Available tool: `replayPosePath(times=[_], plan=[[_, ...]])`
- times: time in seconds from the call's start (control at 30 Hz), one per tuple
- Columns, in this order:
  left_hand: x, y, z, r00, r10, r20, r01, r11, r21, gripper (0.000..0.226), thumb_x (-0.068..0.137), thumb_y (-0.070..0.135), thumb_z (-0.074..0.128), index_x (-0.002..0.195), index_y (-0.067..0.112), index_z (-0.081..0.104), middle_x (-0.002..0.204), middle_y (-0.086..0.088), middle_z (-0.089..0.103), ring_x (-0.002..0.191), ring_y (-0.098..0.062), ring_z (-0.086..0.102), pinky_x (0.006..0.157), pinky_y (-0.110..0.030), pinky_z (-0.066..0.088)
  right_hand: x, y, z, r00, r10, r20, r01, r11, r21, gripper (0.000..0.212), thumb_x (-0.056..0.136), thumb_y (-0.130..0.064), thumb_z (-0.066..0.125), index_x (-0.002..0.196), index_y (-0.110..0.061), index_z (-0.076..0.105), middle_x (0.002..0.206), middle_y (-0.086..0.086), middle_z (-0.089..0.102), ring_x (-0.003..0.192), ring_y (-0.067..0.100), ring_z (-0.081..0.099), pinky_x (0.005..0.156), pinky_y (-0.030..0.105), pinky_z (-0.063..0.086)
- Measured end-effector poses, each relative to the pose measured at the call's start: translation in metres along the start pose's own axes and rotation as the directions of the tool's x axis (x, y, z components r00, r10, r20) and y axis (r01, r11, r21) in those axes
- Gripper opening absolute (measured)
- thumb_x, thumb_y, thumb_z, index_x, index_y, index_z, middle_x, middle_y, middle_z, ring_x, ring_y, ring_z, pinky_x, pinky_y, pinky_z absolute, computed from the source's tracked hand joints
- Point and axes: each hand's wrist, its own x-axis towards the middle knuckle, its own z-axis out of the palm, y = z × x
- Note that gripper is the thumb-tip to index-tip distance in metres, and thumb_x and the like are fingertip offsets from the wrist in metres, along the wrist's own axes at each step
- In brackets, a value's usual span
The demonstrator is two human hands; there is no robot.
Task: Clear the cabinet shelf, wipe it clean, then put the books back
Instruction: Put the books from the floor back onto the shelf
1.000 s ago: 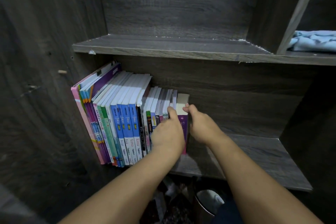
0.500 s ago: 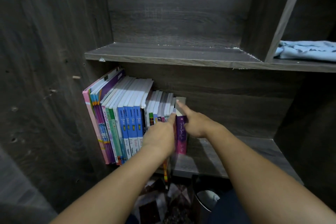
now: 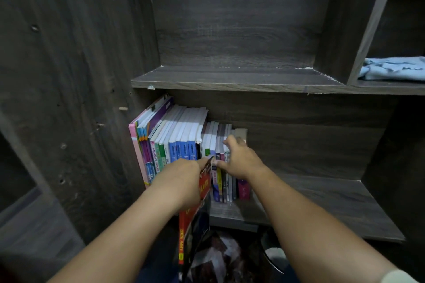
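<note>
A row of upright books (image 3: 174, 138) stands at the left end of the lower cabinet shelf (image 3: 317, 202), leaning against the left wall. My left hand (image 3: 184, 181) grips a red and black book (image 3: 195, 218) pulled partly out of the row, its lower end hanging below the shelf edge. My right hand (image 3: 241, 161) rests on the tops of the small books (image 3: 224, 181) at the row's right end, fingers curled over them beside a purple book (image 3: 243, 188).
The upper shelf (image 3: 230, 78) is bare. A light blue cloth (image 3: 395, 69) lies in the right compartment behind a slanted divider (image 3: 368, 23). Below the shelf are dark clutter and a round bin rim (image 3: 273, 257). The shelf's right part holds nothing.
My left hand has drawn the red and black book out of the row toward me. My right hand has shifted left onto the small books' tops.
</note>
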Motion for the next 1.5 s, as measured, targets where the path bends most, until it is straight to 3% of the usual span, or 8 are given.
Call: replayPosePath(times=[0.27,0.53,0.8,0.93,1.1,1.23,1.37,1.5], plan=[[0.001,-0.007,0.0,1.0,0.017,0.01,-0.017,0.999,-0.032,0.078,0.093,0.018,0.057,0.152,0.041,0.01,0.122,0.003,0.062,0.1,-0.015,0.062,0.085,-0.032,0.055,-0.005,0.011,-0.002,0.999,-0.036,-0.04,0.041,0.992,0.123,0.062,0.086,-0.044,0.067,0.136,-0.029,0.032,0.149,0.001,0.029,0.127,0.027,0.046,0.103,0.043,0.042],[0.011,-0.002,0.007,0.999,0.012,0.049,-0.01,0.999,-0.036,0.078,0.093,0.022,0.058,0.152,0.04,0.01,0.133,0.002,0.056,0.106,-0.015,0.06,0.088,-0.029,0.052,-0.005,0.022,-0.003,0.997,-0.06,-0.057,0.069,0.983,0.172,0.054,0.088,-0.039,0.065,0.132,-0.03,0.035,0.147,-0.001,0.032,0.125,0.025,0.048,0.099,0.039,0.042],[0.016,0.012,0.003,0.998,0.012,0.063,-0.007,0.996,-0.091,0.074,0.095,0.024,0.058,0.152,0.041,0.012,0.123,0.004,0.059,0.094,-0.012,0.059,0.071,-0.022,0.047,0.0,0.029,-0.008,0.998,-0.065,-0.009,0.065,0.974,0.217,0.056,0.085,-0.031,0.068,0.132,-0.031,0.037,0.146,-0.002,0.031,0.12,0.022,0.048,0.096,0.037,0.043],[0.016,0.017,0.002,0.998,0.023,0.054,-0.016,0.993,-0.116,0.074,0.095,0.025,0.058,0.15,0.043,0.014,0.122,0.004,0.061,0.092,-0.01,0.06,0.069,-0.021,0.047,-0.002,0.029,-0.003,0.995,-0.042,-0.086,0.061,0.971,0.229,0.053,0.083,-0.033,0.07,0.127,-0.03,0.039,0.141,-0.002,0.036,0.113,0.021,0.052,0.088,0.033,0.045],[0.027,0.024,0.006,0.995,0.025,-0.092,-0.038,0.99,-0.134,0.075,0.093,0.023,0.058,0.151,0.04,0.015,0.104,0.004,0.061,0.082,-0.012,0.06,0.067,-0.025,0.052,-0.003,0.036,-0.004,0.991,-0.019,-0.135,0.051,0.97,0.24,0.052,0.081,-0.031,0.07,0.124,-0.029,0.041,0.135,-0.002,0.038,0.11,0.021,0.053,0.087,0.033,0.045],[0.043,0.037,0.016,0.966,-0.073,-0.246,0.066,0.997,-0.037,0.081,0.09,0.017,0.057,0.153,0.033,0.008,0.081,-0.002,0.053,0.073,-0.023,0.057,0.057,-0.033,0.045,-0.002,0.043,-0.007,0.994,-0.039,-0.105,0.062,0.972,0.228,0.054,0.081,-0.028,0.071,0.127,-0.026,0.042,0.135,0.001,0.038,0.114,0.025,0.052,0.093,0.034,0.043],[0.066,0.053,0.035,0.929,-0.168,-0.33,0.149,0.985,-0.084,0.08,0.094,0.019,0.054,0.154,0.026,0.003,0.098,-0.01,0.061,0.079,-0.024,0.055,0.06,-0.034,0.042,0.001,0.044,-0.009,0.996,-0.073,-0.056,0.084,0.969,0.232,0.061,0.08,-0.028,0.075,0.131,-0.025,0.042,0.137,0.001,0.036,0.119,0.024,0.05,0.098,0.033,0.041],[0.08,0.049,0.06,0.91,-0.094,-0.405,0.087,0.996,-0.036,0.075,0.092,0.034,0.054,0.151,0.016,0.012,0.128,-0.008,0.042,0.116,-0.023,0.042,0.09,-0.035,0.043,0.0,0.044,-0.014,0.996,-0.093,0.012,0.088,0.971,0.222,0.075,0.073,-0.025,0.082,0.133,-0.028,0.038,0.138,-0.002,0.033,0.122,0.02,0.047,0.102,0.037,0.042]])
